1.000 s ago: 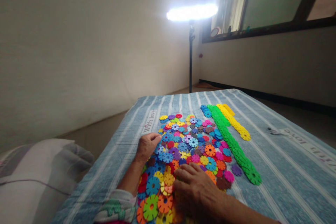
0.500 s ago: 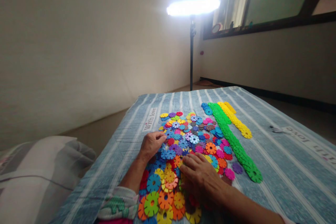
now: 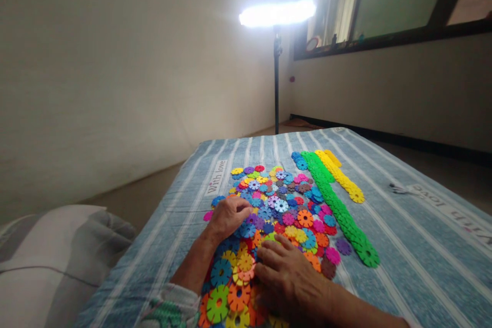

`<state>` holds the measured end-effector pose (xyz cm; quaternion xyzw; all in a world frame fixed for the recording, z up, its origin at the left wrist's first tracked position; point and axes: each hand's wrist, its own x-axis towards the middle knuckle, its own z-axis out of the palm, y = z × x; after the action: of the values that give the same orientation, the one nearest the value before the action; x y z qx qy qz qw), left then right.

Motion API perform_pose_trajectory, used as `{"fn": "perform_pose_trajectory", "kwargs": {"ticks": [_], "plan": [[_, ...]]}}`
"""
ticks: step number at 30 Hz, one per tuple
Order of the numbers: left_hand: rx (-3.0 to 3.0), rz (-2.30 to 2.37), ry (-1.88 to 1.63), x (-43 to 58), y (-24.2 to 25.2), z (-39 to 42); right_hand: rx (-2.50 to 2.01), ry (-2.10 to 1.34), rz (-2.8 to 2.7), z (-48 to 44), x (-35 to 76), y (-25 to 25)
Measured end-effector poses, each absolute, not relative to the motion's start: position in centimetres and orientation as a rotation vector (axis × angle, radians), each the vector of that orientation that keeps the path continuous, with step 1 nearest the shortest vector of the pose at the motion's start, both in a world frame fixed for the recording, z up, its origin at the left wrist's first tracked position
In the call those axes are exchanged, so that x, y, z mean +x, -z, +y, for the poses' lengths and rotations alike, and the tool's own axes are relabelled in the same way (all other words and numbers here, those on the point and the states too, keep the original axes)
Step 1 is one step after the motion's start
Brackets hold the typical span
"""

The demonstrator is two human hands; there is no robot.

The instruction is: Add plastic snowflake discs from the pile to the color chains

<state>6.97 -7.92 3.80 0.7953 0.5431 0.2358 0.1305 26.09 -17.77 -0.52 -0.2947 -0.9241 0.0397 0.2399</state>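
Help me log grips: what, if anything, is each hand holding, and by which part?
Cannot be told: the left hand and right hand are both over the loose notched discs, but neither shows a clearly held one.

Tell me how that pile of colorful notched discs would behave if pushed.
The pile would probably spread and slide apart, since its discs overlap in a jumble. They look thin and flat, so likely light and unlikely to roll as they lie. The rim notches on the lime-green disc suggest neighboring discs might snag.
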Motion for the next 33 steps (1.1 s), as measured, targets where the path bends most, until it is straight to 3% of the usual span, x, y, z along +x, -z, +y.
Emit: {"fn": "perform_pose_trajectory", "kwargs": {"ticks": [13, 33], "plan": [[2.472, 1.428, -0.305, 8.5, -4.5, -8.8, -0.912, -0.042, -2.519, -16.9, 26.4, 1.1], [2.489, 1.511, -0.330, 8.5, -4.0, -8.5, -0.983, -0.031, -2.505, -16.7, 26.8, 1.4]]}}
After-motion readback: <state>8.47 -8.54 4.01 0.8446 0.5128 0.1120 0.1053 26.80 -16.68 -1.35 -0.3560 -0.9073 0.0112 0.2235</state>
